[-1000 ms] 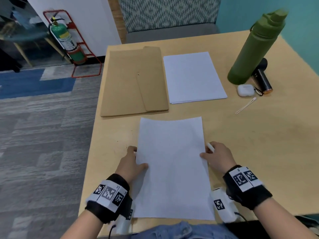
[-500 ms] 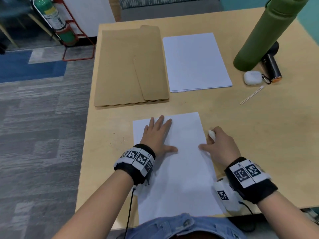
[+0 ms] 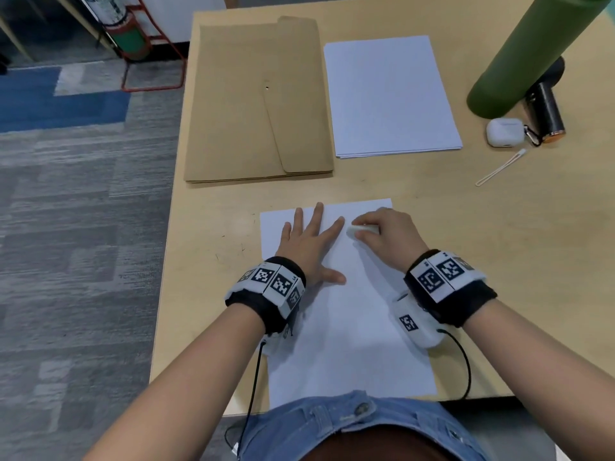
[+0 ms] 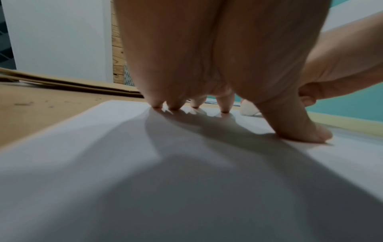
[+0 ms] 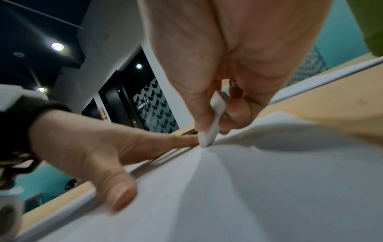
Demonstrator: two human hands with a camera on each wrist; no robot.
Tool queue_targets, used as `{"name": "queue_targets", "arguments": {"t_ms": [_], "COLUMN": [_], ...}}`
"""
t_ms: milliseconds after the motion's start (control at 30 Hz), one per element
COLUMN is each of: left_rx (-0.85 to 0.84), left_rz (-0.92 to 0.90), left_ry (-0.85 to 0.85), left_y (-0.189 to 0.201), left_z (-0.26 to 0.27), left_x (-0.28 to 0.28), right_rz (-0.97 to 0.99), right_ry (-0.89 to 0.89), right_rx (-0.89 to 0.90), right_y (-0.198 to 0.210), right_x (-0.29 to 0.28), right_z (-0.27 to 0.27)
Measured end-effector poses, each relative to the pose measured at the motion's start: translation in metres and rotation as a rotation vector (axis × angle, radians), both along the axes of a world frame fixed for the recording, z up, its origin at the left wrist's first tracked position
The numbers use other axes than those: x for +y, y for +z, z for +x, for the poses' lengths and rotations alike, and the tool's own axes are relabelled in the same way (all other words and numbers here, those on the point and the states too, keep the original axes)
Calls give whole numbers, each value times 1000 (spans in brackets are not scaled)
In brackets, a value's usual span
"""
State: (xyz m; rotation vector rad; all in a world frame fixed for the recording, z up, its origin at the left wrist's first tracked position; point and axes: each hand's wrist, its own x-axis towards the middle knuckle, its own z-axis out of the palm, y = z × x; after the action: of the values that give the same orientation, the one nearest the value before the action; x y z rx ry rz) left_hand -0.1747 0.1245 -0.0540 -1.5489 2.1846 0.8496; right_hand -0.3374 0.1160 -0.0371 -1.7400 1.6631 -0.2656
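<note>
Setting: a light wooden table [image 3: 499, 261] seen from above by the person seated at it, with blue denim [image 3: 349, 424] at the near edge.
Sheet of paper [image 3: 349, 327]: one white sheet lying lengthwise in front of the person, its near end at the table's near edge.
Left hand [image 3: 307, 244]: lies palm down on the far left part of the sheet, fingers straight and spread, thumb out to the side. The left wrist view shows the fingertips [image 4: 225, 108] and thumb pressed onto the paper, nothing held.
Right hand [image 3: 387, 232]: over the far right part of the sheet, fingers curled, thumb and fingers pinching a white bar [image 3: 361, 230].
White bar: small and flat, perhaps an eraser. In the right wrist view its lower tip [image 5: 205, 140] touches the sheet just beside the left forefinger, and the paper rises in a ripple to the right of that tip.
Envelopes [image 3: 256, 101]: a flat stack of brown envelopes beyond the sheet, to the left.
Paper stack [image 3: 389, 94]: white sheets just right of the envelopes.
Bottle [image 3: 519, 58]: tall, green, at the far right.
Beside the bottle: a black cylinder [image 3: 545, 111] lying down, a white earbud case [image 3: 504, 132] and a thin white stick [image 3: 501, 168].
Floor: grey and blue carpet on the left, with a fire extinguisher [image 3: 123, 31] in a red stand.
</note>
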Motion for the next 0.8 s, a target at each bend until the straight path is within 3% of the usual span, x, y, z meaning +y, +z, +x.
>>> {"name": "queue_targets", "arguments": {"t_ms": [200, 367, 533, 700, 800], "left_rx": [-11, -20, -13, -19, -21], "left_rz": [5, -4, 6, 1, 0], "left_ry": [-14, -25, -18, -18, -22], "left_y": [-3, -4, -4, -5, -4], "left_z": [0, 1, 1, 2, 2], "left_x": [-1, 0, 0, -1, -1], "right_rz": [128, -12, 95, -10, 25], "right_ry": [201, 132, 227, 85, 130], "right_rx": [32, 32, 46, 41, 51], "right_y": [0, -3, -3, -5, -5], "right_x": [24, 0, 25, -3, 19], "right_z": [3, 10, 3, 9, 7]}}
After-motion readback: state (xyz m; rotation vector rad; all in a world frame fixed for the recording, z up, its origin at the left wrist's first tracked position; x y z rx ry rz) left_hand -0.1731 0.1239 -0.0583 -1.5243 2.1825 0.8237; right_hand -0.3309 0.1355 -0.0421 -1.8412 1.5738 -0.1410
